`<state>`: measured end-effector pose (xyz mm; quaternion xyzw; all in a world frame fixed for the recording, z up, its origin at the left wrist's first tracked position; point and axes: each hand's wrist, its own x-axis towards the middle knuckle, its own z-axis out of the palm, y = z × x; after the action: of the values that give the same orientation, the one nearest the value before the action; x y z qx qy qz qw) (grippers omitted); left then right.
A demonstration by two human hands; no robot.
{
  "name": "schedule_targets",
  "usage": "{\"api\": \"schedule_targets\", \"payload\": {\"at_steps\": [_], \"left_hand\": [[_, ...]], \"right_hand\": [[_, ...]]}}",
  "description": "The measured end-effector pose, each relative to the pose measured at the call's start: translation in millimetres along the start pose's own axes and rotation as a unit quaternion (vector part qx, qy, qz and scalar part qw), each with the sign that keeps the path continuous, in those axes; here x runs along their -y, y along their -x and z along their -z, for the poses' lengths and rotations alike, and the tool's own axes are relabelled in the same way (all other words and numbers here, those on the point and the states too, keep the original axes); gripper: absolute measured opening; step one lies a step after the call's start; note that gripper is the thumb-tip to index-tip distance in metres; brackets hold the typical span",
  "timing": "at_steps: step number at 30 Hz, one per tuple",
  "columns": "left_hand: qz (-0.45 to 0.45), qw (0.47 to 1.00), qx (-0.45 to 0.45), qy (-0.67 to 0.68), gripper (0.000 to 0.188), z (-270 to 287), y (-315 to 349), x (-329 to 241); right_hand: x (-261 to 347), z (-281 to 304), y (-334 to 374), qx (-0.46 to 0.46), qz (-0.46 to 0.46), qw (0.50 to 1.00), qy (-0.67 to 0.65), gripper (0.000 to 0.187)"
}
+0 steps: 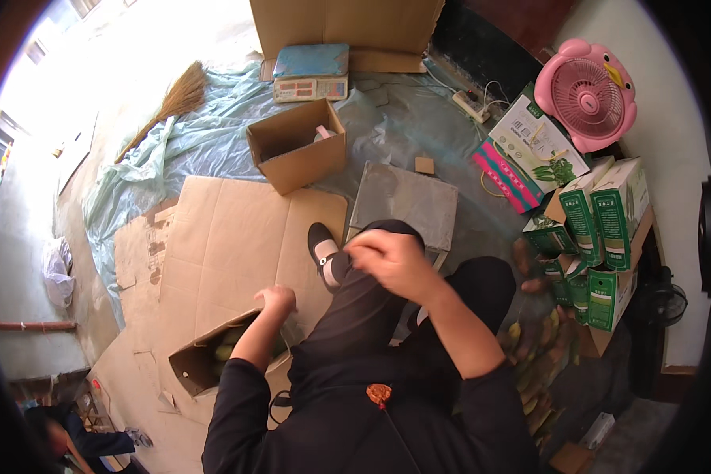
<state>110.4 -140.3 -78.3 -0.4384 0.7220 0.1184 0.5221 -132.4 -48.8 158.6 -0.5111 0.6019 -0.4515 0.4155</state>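
My left hand (278, 299) is over the far edge of an open cardboard box (194, 370) beside my left leg. Most of its fingers are hidden, so its grip cannot be made out. Inside that box lie several greenish-yellow fruits (227, 344), partly covered by my forearm. Above my knee, my right hand (393, 259) has its fingers curled together in a pinch, slightly blurred. Whatever it may hold is too small or hidden to name.
Ahead stand another open cardboard box (302, 162), a blue-topped scale (311, 73) and a grey stool (407, 204). Flattened cardboard (229, 245) covers the floor. At right are green-white cartons (615, 209), a pink fan (586, 99) and loose fruits (529, 347). Another person (79, 438) is at lower left.
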Motion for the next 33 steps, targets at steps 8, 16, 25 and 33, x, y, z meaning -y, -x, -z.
{"api": "schedule_targets", "payload": {"at_steps": [8,16,25,33], "left_hand": [[-0.01,0.986,0.086,-0.145,0.066,-50.1,0.6,-30.5],[0.048,0.996,0.008,-0.075,0.044,-207.6,-26.5,-32.2],[-0.067,0.966,0.027,0.25,0.04,-273.9,-9.1,54.1],[-0.187,0.955,-0.103,0.207,0.03,-74.1,-37.8,-17.2]], "right_hand": [[-41.3,143.0,73.4,-0.2,-0.078,0.976,-0.043,0.013],[-58.5,188.4,108.4,-0.278,-0.077,0.956,-0.046,0.015],[-100.2,226.1,151.6,-0.382,-0.144,0.913,0.004,0.016],[-157.7,232.2,190.5,-0.418,-0.183,0.889,0.032,0.016]]}}
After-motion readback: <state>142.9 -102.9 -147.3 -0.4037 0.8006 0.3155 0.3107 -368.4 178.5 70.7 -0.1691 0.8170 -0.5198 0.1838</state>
